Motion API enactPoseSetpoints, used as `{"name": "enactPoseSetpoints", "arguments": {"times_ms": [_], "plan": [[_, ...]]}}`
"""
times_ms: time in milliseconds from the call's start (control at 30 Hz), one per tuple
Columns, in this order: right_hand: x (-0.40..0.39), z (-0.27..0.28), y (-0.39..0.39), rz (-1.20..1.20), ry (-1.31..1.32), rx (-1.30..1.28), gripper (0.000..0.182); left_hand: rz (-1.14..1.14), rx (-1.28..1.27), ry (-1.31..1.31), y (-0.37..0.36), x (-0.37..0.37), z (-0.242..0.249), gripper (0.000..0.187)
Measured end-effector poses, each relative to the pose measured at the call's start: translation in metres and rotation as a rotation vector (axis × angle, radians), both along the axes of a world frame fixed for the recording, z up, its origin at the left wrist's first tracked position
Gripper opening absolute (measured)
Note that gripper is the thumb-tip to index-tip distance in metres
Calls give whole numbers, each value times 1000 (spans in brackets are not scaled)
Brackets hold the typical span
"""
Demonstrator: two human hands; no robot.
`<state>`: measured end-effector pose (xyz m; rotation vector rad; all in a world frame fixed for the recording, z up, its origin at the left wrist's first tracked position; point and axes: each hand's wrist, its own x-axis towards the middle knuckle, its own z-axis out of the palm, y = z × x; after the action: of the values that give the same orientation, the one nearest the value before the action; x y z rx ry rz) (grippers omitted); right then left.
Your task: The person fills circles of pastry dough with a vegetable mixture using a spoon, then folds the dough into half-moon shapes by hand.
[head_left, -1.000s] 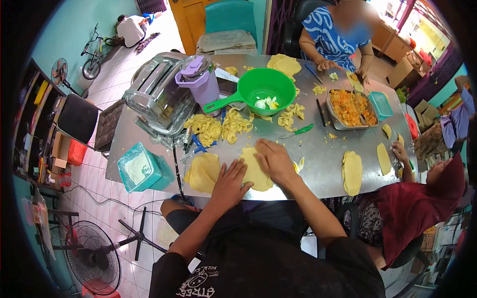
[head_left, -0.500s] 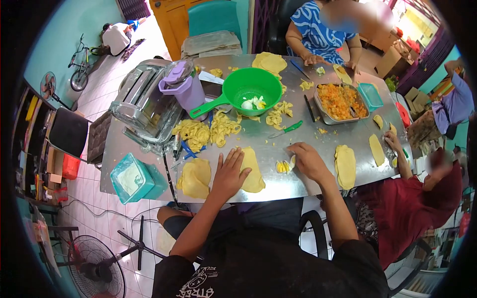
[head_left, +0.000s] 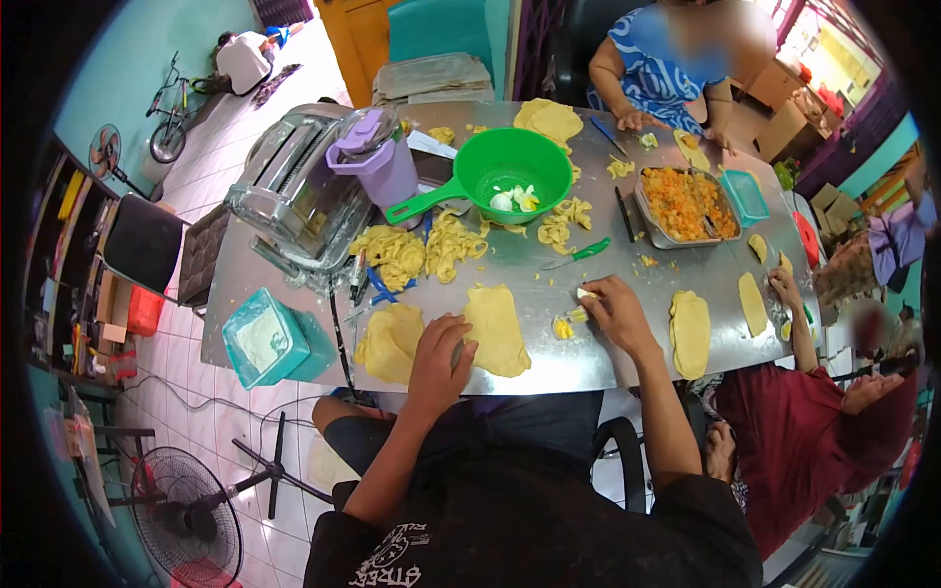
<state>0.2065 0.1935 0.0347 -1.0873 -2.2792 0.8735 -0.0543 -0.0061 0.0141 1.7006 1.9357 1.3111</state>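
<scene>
At a steel table (head_left: 627,343), the left hand (head_left: 438,355) rests curled, palm down, at the near edge of a flat dough sheet (head_left: 495,330), its fingers touching the dough and gripping nothing. Just left of that hand lies a second sheet (head_left: 390,340), and beyond its fingertips a heap of dough strips (head_left: 421,247). The right hand (head_left: 613,312) lies across the table to the right of the sheet, fingers bent around small dough scraps (head_left: 570,320); a pale scrap shows at its fingertips, though whether it is pinched cannot be told. Past that hand sits a green-handled knife (head_left: 580,255), and farther on a green colander (head_left: 505,176) and a filling tray (head_left: 688,206). To its right lies another dough piece (head_left: 690,331), near a seated person in red (head_left: 814,441). A second person in blue (head_left: 652,73) works at the far end.
</scene>
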Motion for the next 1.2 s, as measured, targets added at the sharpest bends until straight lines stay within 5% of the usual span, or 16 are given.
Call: {"name": "enactPoseSetpoints", "arguments": {"times_ms": [200, 367, 467, 700, 1033, 1200], "plan": [[-59, 20, -58, 371, -46, 179, 16, 28, 8, -31, -14, 5, 0, 23], [-76, 3, -84, 554, -214, 61, 19, 9, 14, 2, -14, 12, -3, 21], [-79, 10, -78, 402, -197, -13, 23, -2, -10, 11, -15, 12, -3, 20], [-73, -2, -80, 462, -110, 50, 25, -56, -114, 233, -13, 12, -8, 29], [-63, -3, -85, 346, 5, 94, 27, -107, -150, 224, -7, 11, -15, 28], [-27, 21, -54, 54, 169, 100, 30, -89, -120, 184, -5, 15, -12, 27]]}}
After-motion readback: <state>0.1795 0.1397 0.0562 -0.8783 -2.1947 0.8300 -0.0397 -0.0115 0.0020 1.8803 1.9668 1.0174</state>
